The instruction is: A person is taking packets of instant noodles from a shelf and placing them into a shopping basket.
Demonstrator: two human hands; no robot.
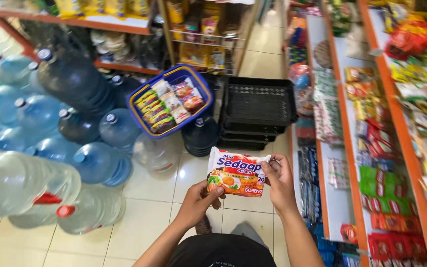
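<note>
I hold a flat instant noodle packet (235, 173), white and orange with a picture of noodles, out in front of me over the tiled floor. My left hand (198, 200) grips its lower left corner with the thumb on the front. My right hand (278, 180) pinches its right edge. Beyond the packet a blue shopping basket (147, 126) with several similar packets inside rests tilted on top of large water jugs.
Large blue water jugs (75, 128) crowd the left side. A stack of black baskets (258, 111) sits on the floor ahead. Orange-edged shelves (396, 143) full of snack sachets line the right. An aisle (265, 49) runs away beyond the baskets.
</note>
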